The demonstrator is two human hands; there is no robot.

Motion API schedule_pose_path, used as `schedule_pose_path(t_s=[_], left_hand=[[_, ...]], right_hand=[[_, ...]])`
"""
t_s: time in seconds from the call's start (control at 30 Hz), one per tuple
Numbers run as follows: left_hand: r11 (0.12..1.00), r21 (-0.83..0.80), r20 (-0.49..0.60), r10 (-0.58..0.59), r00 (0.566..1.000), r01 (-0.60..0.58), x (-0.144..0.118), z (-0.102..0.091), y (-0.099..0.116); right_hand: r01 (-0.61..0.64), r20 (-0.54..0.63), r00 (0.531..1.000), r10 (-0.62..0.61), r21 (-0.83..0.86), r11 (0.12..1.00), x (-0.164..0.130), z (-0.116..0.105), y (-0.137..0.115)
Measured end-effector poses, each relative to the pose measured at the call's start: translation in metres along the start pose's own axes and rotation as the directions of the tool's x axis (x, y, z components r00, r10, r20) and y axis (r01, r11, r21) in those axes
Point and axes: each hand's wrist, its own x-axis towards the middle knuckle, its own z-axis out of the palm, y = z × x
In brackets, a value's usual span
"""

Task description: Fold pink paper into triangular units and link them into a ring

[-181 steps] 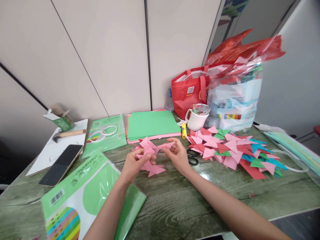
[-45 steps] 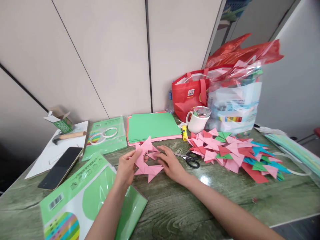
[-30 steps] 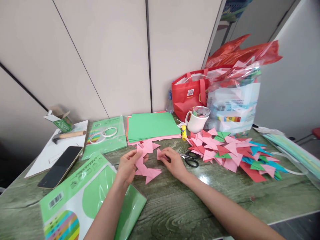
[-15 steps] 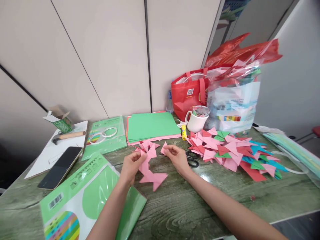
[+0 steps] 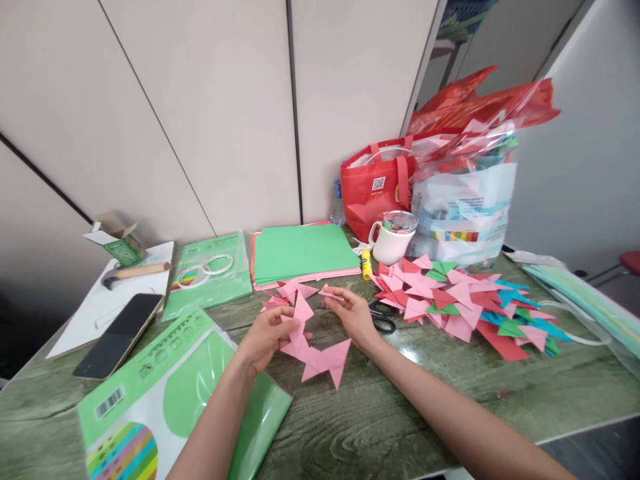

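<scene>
A curved chain of folded pink paper pieces (image 5: 314, 359) hangs from my left hand (image 5: 264, 337), its upper end pinched between thumb and fingers. My right hand (image 5: 353, 317) is closed on a single small folded pink paper piece (image 5: 330, 293), held a little to the right of the chain's top. More folded pink paper pieces (image 5: 287, 291) lie on the table just behind my left hand. Black-handled scissors (image 5: 383, 319) rest beside my right hand, partly covered by a heap of folded paper pieces (image 5: 450, 300) in pink, red, green and blue.
Behind my hands lie stacked green sheets (image 5: 305, 253), a yellow glue stick (image 5: 367, 265) and a white mug (image 5: 393, 241). A red bag (image 5: 373, 200) and a full plastic bag (image 5: 460, 207) stand at the back right. Leftward are a phone (image 5: 120, 333), a hammer (image 5: 135, 271) and green paper packs (image 5: 175, 400).
The pink chain has turned, its lower end swinging right and toward me. The single piece in my right hand has tilted from upright to nearly flat.
</scene>
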Motion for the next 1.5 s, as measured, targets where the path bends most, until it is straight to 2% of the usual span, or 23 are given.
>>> schedule_pose_path(t_s=[0.17,0.27,0.43,0.6,0.8,1.07,1.17,1.33,1.5], left_hand=[[0.999,0.038,-0.016,-0.009,1.0,0.01,0.0,-0.001,0.001],[1.0,0.012,0.019,0.01,1.0,-0.01,-0.001,0.0,0.002],[0.998,0.04,0.076,0.036,0.996,-0.039,-0.004,0.001,0.003],[0.995,0.091,0.001,0.029,1.0,-0.029,-0.004,0.002,0.002],[0.99,0.138,-0.004,0.043,0.999,-0.042,-0.003,0.002,0.002],[0.977,0.191,-0.004,0.1,0.995,-0.098,-0.001,-0.001,0.0],[0.968,0.209,-0.008,0.145,0.989,-0.14,0.0,-0.002,-0.001],[0.95,0.234,-0.037,0.222,0.974,-0.208,-0.003,0.001,0.003],[0.879,0.312,-0.052,0.395,0.917,-0.361,-0.005,0.002,0.007]], right_hand=[[-0.043,-0.028,0.999,0.044,0.047,0.998,-0.002,0.002,-0.002],[-0.084,-0.021,0.996,0.087,0.116,0.99,-0.001,0.003,-0.001],[-0.076,-0.001,0.997,0.077,0.153,0.985,-0.002,0.004,-0.003],[-0.084,0.042,0.996,0.077,0.191,0.978,-0.003,0.005,-0.006],[-0.149,0.08,0.988,0.132,0.266,0.952,-0.002,0.005,-0.006],[-0.062,0.175,0.984,0.038,0.134,0.989,-0.004,0.004,-0.004],[-0.056,0.147,0.988,0.042,0.09,0.994,-0.005,0.003,-0.003],[0.012,0.11,0.994,0.003,-0.139,0.99,-0.008,0.005,-0.011],[0.133,0.047,0.991,-0.126,-0.21,0.969,-0.014,0.007,-0.02]])
